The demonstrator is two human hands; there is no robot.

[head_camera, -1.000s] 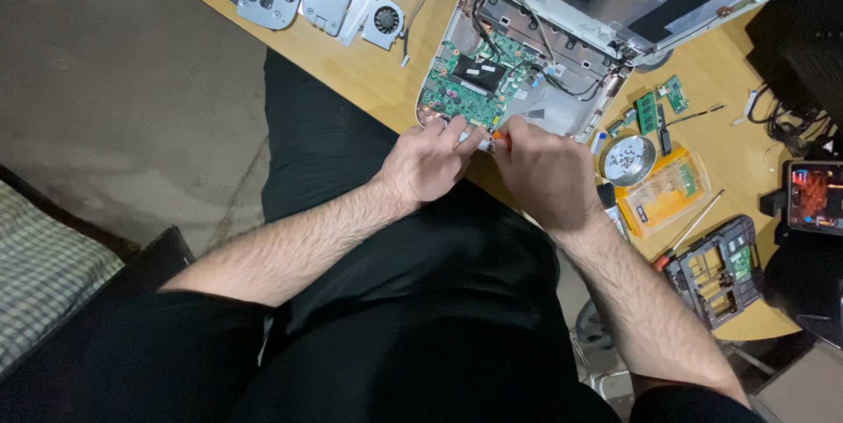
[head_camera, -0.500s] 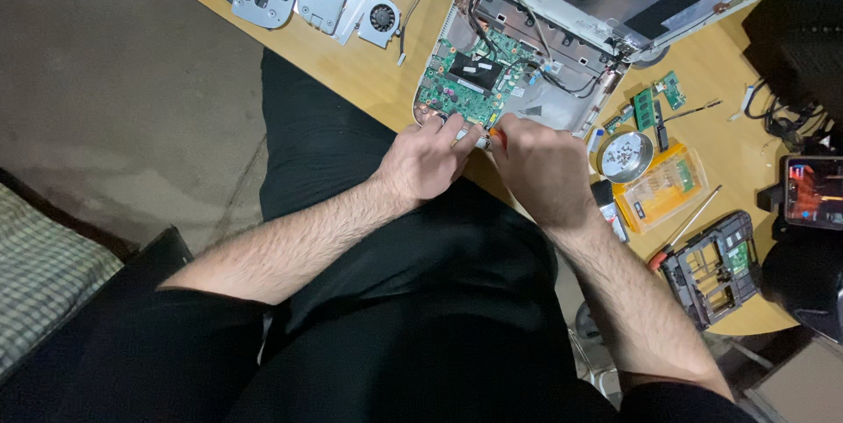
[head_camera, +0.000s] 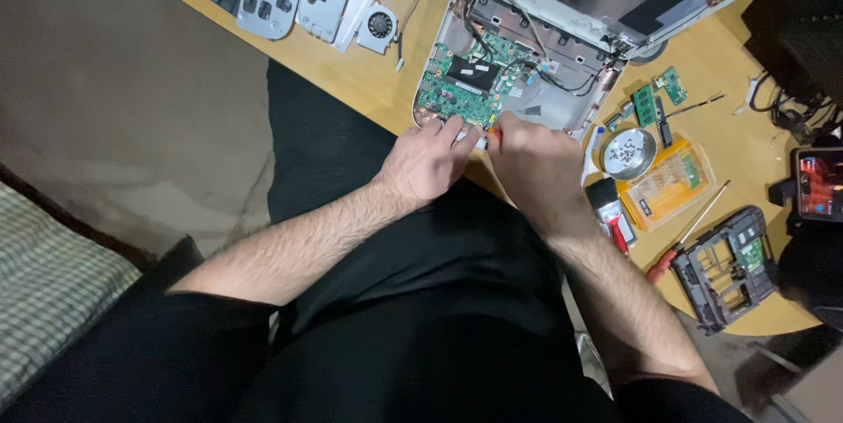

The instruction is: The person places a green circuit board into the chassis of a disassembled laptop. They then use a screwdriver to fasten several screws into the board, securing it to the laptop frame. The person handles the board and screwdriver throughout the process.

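Head view looks down on a tan wooden surface [head_camera: 351, 72] above a grey floor [head_camera: 114, 80]. An opened laptop chassis [head_camera: 562, 98] with its green circuit board [head_camera: 461, 94] lies at the near edge. Left hand [head_camera: 426, 159] presses fingertips on the board's edge; right hand [head_camera: 531, 155] is closed around an orange-tipped tool [head_camera: 494, 131]. A round screw dish [head_camera: 627, 152] sits nearby.

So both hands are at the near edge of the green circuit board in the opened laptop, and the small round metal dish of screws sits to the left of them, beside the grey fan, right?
Not quite. In the head view the small round metal dish of screws lies to the right of the hands, beside the yellow flat case, not by the grey fan. The left hand and right hand are indeed at the green circuit board.
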